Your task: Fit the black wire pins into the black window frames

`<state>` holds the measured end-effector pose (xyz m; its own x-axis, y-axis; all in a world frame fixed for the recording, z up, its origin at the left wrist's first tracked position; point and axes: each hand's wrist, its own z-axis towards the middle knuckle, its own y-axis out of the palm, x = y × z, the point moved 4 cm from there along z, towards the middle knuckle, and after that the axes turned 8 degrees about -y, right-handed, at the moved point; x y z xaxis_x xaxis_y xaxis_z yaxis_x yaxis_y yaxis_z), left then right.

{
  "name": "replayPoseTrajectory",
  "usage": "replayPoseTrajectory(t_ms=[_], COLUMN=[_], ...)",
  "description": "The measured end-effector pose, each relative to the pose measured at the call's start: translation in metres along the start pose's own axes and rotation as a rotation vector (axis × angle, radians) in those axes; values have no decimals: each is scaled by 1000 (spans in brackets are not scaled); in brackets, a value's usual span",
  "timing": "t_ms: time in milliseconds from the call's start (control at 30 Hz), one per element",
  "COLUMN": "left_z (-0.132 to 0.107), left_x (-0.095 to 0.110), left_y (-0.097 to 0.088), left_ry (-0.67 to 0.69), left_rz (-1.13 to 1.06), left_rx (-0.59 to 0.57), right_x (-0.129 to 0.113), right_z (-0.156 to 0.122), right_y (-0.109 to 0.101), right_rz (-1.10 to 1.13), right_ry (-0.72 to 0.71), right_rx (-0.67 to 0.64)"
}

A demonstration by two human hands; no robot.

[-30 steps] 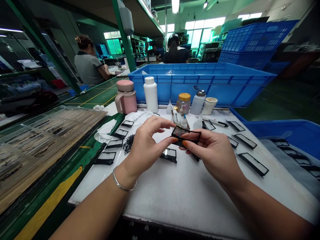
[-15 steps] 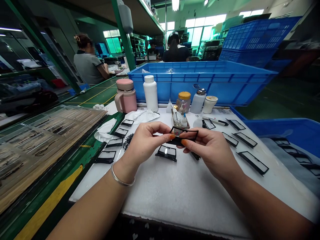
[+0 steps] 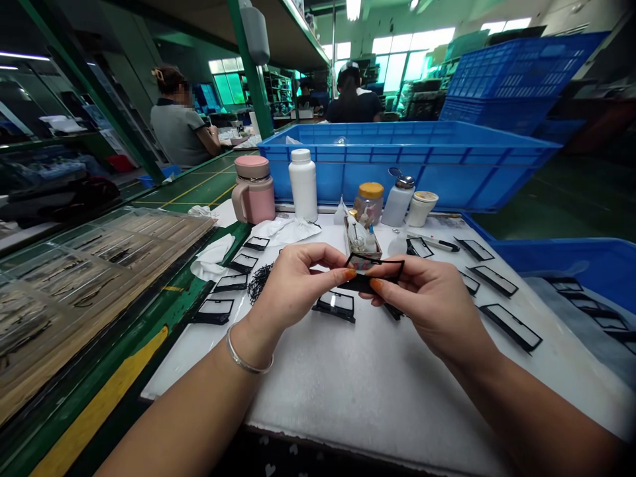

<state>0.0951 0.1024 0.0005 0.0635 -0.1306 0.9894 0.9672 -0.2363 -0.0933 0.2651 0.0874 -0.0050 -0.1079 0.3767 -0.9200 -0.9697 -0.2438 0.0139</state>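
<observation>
My left hand (image 3: 298,285) and my right hand (image 3: 422,298) both pinch a small black-framed glass panel (image 3: 372,273) by its ends, above a white foam mat (image 3: 348,384). Another framed panel (image 3: 335,306) lies just below my left fingers. Several more lie in rows on the mat to the left, such as one (image 3: 212,310), and to the right, such as one (image 3: 511,327). A tangle of fine black thread (image 3: 259,281) sits next to my left hand. A silver bangle (image 3: 248,351) circles my left wrist.
Behind the mat stand a pink mug (image 3: 253,182), a white bottle (image 3: 303,185), a yellow-lidded jar (image 3: 370,204), a pump dispenser bottle (image 3: 397,202) and a large blue crate (image 3: 407,159). A blue bin (image 3: 566,265) is at right. A clear parts tray (image 3: 99,265) is at left. Two co-workers (image 3: 176,126) sit beyond.
The held panel has turned in my fingers, from tilted to nearly level. My left fingers now close more firmly on its end. The view has drifted slightly.
</observation>
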Motion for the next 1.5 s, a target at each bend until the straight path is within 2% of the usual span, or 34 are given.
replayPoseTrajectory(t_ms=[267,467,700,933,1100,1500], left_z=[1,1,3,9,8,10], left_x=[-2,-3,-7,-9,-11,-14], left_y=[-1,-4,-2,-5,2,4], left_ry=[-66,-107,-189,-181,-172,-174], left_rz=[-24,-61,-77,-7,55,128], left_rx=[5,21,11,-43,-126,-73], right_x=[1,10,12,22,23,16], right_z=[3,3,-1,-5,-3,0], right_y=[-5,-8,-14,-20,-16,-6], right_rz=[-48,-82,-348,-446,-490,-495], right_ry=[0,83,81,83,80,60], right_rx=[-40,-57,-13,-15,-31,-41])
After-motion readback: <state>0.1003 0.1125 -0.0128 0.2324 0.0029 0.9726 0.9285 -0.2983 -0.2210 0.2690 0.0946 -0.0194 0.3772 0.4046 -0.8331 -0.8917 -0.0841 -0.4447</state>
